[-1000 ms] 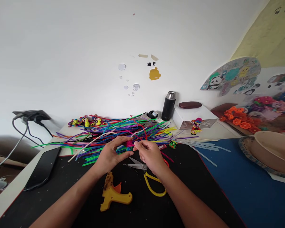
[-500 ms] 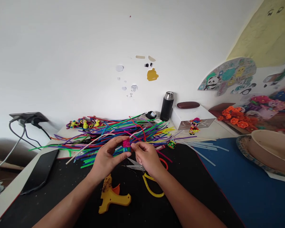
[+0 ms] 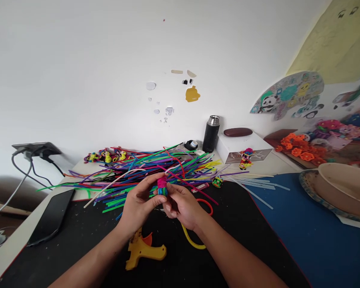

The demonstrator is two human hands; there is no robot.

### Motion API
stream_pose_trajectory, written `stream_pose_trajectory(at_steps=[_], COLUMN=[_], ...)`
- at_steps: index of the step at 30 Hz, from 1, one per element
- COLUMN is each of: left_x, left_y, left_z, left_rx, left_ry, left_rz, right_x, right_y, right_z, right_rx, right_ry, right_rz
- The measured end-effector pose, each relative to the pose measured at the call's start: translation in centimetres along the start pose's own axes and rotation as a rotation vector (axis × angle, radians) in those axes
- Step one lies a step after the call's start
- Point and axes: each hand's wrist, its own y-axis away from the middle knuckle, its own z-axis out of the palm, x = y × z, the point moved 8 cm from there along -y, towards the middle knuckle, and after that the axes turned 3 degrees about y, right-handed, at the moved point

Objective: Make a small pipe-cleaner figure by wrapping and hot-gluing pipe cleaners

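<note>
A small pink, blue and green fuzzy piece (image 3: 162, 186) is held upright over the black mat (image 3: 234, 224). My left hand (image 3: 137, 202) grips it from the left, with fingers at its top and the thumb at its lower end. On its right side my right hand (image 3: 183, 202) presses it with the thumb, the other fingers curled below. A white strand (image 3: 169, 170) shows just above the piece; whether it joins it I cannot tell. Behind both hands lies a wide heap of coloured pipe cleaners (image 3: 120, 180).
Below the hands lie a yellow glue gun (image 3: 147, 251) and scissors with an orange and yellow handle (image 3: 193, 240), partly covered. Farther out are a phone (image 3: 51, 216), a black bottle (image 3: 211, 134), a white box (image 3: 246, 146), a small figure (image 3: 246, 159) and a bowl (image 3: 345, 188).
The fuzzy piece has turned and shows more of its pink and blue sides. My right hand has rolled, its fingers now lower and curled under the piece, covering more of the scissors.
</note>
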Motion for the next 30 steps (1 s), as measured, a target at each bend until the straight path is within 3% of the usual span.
stream_pose_trajectory(at_steps=[7,14,22,30], left_x=[-0.3,0.6,1.0,-0.5], left_y=[-0.5,-0.9,-1.2,-1.0], left_z=[0.5,0.4,-0.2,-0.5], left_rx=[-0.090,-0.216,-0.229,-0.161], left_ry=[-0.069,-0.212,-0.414,-0.243], left_rz=[-0.014,-0.017,0.010,-0.043], right_x=[-0.5,-1.4,-1.6,-1.7], right_y=[-0.2,-0.3,-0.4,-0.2], right_z=[-1.3,-2.2,-2.6,-2.5], right_rx=[0.076,0.148,0.180,0.157], right_ry=[0.021,0.249,0.461,0.396], right_rz=[-0.035,-0.063,-0.116,-0.099])
